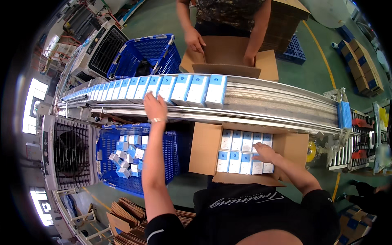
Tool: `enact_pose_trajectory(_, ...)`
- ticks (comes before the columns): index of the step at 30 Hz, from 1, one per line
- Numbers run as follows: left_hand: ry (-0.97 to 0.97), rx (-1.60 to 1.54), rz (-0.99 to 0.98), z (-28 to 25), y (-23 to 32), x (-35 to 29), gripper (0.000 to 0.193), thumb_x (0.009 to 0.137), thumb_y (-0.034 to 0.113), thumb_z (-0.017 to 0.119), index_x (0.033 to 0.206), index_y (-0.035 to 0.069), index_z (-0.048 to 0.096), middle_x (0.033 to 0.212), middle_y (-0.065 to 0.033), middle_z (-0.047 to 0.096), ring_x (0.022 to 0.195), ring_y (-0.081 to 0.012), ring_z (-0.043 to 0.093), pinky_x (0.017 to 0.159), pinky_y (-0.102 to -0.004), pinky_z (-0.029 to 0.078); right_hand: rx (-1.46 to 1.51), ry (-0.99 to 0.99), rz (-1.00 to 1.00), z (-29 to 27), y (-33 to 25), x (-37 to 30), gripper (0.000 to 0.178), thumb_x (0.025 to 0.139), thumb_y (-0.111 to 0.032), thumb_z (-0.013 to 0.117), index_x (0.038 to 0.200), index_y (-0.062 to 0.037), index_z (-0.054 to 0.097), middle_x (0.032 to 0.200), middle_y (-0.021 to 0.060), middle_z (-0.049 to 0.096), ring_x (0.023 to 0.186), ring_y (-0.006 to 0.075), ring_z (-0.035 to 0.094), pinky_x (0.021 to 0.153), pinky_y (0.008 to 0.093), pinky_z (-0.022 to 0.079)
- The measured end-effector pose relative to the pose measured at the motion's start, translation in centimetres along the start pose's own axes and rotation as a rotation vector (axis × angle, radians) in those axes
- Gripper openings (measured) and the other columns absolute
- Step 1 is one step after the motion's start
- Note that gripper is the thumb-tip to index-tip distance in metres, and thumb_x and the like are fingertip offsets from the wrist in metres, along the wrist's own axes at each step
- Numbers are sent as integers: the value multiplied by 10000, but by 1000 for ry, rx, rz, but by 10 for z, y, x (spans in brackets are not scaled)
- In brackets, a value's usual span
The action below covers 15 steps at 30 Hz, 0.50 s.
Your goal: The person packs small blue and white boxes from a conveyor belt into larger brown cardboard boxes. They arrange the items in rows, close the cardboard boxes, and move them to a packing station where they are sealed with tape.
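A long row of small blue-and-white boxes (196, 90) stands on the conveyor (269, 98). My left hand (156, 108) reaches over the conveyor's near rail, its fingers apart and touching the near side of the row; I see no box lifted in it. In front of my body, an open cardboard carton (206, 148) holds two rows of similar packed boxes (241, 151). Over the right part of these rows lies my right hand (265, 153), fingers spread on the box tops. Its palm hides some of the boxes beneath.
A blue basket (107, 171) of jumbled boxes stands left of the carton, beside a grey fan unit (70, 151). Across the conveyor, a co-worker's hands (194, 41) are at another open carton (226, 70), near a second blue basket (165, 49). Flattened cardboard (126, 216) lies lower left.
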<state>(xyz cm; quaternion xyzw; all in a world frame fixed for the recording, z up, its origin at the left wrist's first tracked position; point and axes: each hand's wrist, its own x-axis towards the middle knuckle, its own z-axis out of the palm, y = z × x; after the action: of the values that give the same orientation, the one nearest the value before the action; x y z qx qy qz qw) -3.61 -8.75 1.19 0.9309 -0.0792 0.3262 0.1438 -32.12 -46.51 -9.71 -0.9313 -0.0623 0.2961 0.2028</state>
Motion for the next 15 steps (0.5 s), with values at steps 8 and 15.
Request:
enact_pose_trajectory(8,-651,300,10,15,0,43,478,850,350,557,1130,-32,489,1042,-257,559,983,-391,547,849,-446,461,414,233,-53,-56,-49,-46,449,846,-258,611,1193,11,513,1127,198,583,977,314,599,853,378,482)
enact_pose_trajectory(15,-219,-42,78,-56,15,33,547,807,258,643,1252,-3,462,1091,-201,566,1033,-355,521,889,-426,416,461,398,-75,-80,-43,-63,382,839,-211,626,1149,-4,544,1044,177,619,911,290,623,782,372,504)
